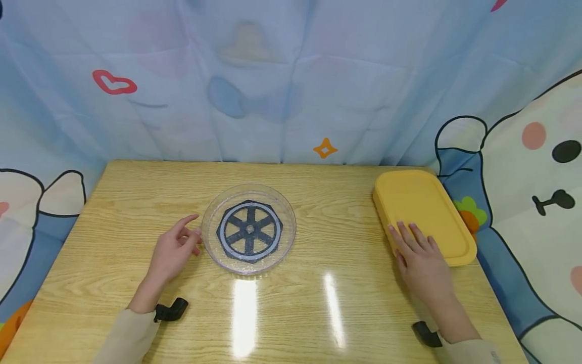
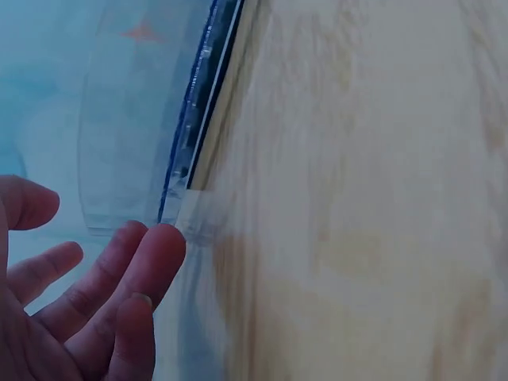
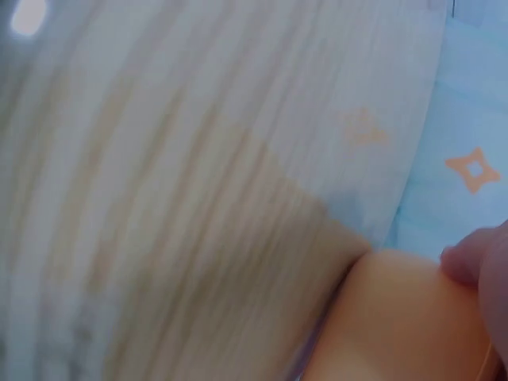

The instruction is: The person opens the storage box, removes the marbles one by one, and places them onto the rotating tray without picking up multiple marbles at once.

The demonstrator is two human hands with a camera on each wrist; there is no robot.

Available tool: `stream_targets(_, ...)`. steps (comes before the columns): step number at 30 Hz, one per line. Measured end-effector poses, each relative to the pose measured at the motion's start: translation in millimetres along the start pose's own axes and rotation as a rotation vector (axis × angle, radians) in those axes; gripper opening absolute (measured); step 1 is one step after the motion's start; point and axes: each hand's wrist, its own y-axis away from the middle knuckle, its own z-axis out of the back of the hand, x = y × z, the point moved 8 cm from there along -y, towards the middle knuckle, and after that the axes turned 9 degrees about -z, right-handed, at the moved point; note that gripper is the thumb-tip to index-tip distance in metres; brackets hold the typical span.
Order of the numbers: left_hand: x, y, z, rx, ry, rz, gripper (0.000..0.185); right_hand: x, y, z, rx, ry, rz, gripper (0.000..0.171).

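Hands are resting well apart, gripping nothing. A clear dish (image 1: 209, 227) is sitting just beside the loosely bent left hand (image 1: 174, 253), a yellow box (image 1: 420, 202) under the right hand (image 1: 425, 273). Good handling is calling for light, even fingertip pressure.

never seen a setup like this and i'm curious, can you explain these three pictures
There's no robot here, just a person's two bare hands. The wide picture comes from a camera worn on the head; the two close ones, from cameras on the wrists. On the wooden table are a clear round dish, with a dark wheel-like shape visible inside its outline, and a yellow box. The left hand is beside the dish; the right hand rests on the box. Neither grips anything.
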Motion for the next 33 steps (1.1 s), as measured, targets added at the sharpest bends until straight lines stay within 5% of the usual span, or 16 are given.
stream_targets(8,-4.8,-6.0,-8.3,0.035,-0.124,-0.044,0.047,18.0,0.0,1.8,-0.038,0.063,0.005,0.072)
stream_targets(15,-4.8,-10.8,-12.3,0.066,-0.121,-0.056,0.046,30.9,0.2,-3.2,0.028,0.085,-0.033,0.074)
stream_targets(24,-6.5,-14.3,-19.9,0.157,-0.105,-0.092,0.047,57.7,-0.3,-2.8,-0.015,0.069,0.001,0.076)
stream_targets(33,3.1,-15.8,-29.4,0.224,0.069,-0.057,0.049,88.3,-3.4,-5.5,0.019,0.082,0.008,0.077)
